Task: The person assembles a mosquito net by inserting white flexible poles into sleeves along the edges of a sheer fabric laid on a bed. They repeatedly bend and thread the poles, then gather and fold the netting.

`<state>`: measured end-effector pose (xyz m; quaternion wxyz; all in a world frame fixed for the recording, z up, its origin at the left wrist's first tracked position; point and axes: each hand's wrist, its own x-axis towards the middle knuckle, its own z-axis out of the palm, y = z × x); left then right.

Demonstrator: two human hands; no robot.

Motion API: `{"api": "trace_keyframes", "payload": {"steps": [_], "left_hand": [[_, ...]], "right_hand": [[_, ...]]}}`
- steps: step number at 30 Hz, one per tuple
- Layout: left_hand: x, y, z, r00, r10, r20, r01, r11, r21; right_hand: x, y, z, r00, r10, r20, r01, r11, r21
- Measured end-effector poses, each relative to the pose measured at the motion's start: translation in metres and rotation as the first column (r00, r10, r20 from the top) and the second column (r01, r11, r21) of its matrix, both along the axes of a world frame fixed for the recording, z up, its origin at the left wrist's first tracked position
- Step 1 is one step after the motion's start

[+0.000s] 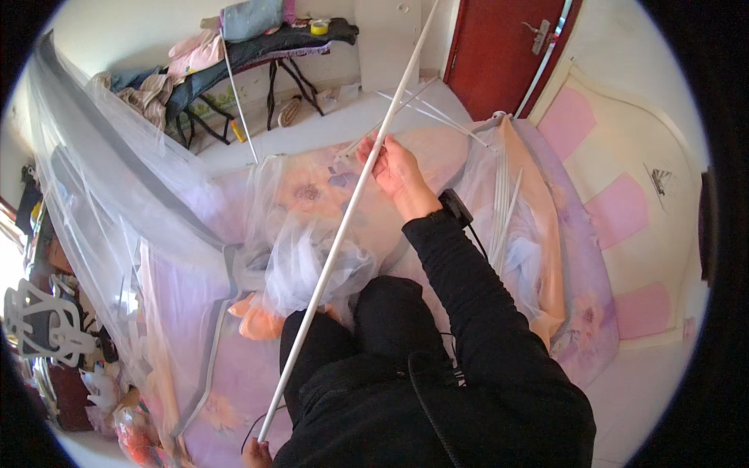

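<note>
A long white pole (335, 249) slants across the view from the lower left up past the top edge. My left hand (256, 454), partly cut off by the lower edge, is closed round its lower end. Higher up, the fingers of my right hand (396, 175) curl against the pole, palm turned upward. White mesh netting (312, 261) with grey and orange edging lies bunched in front of my knees and rises at the left. A bundle of thin white poles (499, 195) rests on more netting to my right, beside an orange fabric strip (538, 226).
I am on a bed with a floral sheet (589, 312); its cream and pink headboard (624, 210) stands at the right. More thin poles (437, 113) lie near the red door (499, 58). A clothes-laden bench (257, 51) stands against the wall. A white chair (51, 324) is at the left.
</note>
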<state>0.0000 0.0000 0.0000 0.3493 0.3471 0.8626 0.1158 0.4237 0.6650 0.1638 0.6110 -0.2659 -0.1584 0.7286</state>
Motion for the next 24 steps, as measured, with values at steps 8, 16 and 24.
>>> {"api": "trace_keyframes", "payload": {"steps": [8, 16, 24], "left_hand": [[-0.064, 0.031, 0.014, 0.804, -0.262, -0.534, 0.335, 0.941, 0.042], [-0.013, 0.152, 0.068, 0.849, 0.022, -0.528, 0.222, 0.892, 0.394], [0.079, 0.250, 0.162, 0.839, -0.004, -0.544, 0.375, 0.729, 0.573]], "right_hand": [[0.036, -0.014, 0.053, 0.998, -0.016, 0.061, 0.001, 0.968, 0.251], [0.017, -0.047, 0.064, 0.979, 0.196, 0.055, -0.203, 0.915, 0.348], [-0.031, -0.104, 0.065, 0.828, 0.487, 0.278, -0.552, 0.797, 0.246]]}}
